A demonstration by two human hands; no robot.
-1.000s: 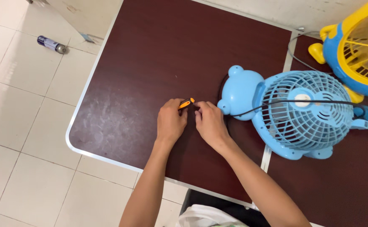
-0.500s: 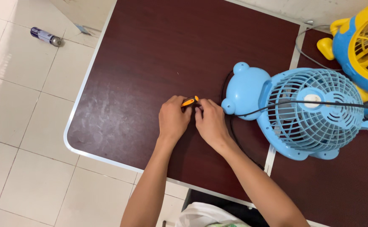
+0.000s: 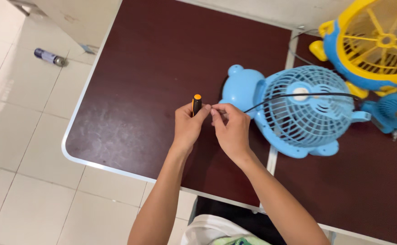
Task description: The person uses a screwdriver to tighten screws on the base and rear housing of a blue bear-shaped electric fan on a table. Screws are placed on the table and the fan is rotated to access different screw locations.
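Left hand (image 3: 187, 127) fingers wrapped around orange-black screwdriver (image 3: 196, 104), right hand (image 3: 230, 129) fingers pinched together at its tip

Screwdriver (image 3: 196, 104) now upright in left hand (image 3: 188, 126), formerly slanted.

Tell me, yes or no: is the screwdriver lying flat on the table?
No, the left hand holds the screwdriver up, its orange-tipped handle end above the table.

Screwdriver (image 3: 196, 104) in left hand (image 3: 187, 127), right hand (image 3: 231, 129) beside it, fan (image 3: 289, 111) right, on table (image 3: 153, 59)
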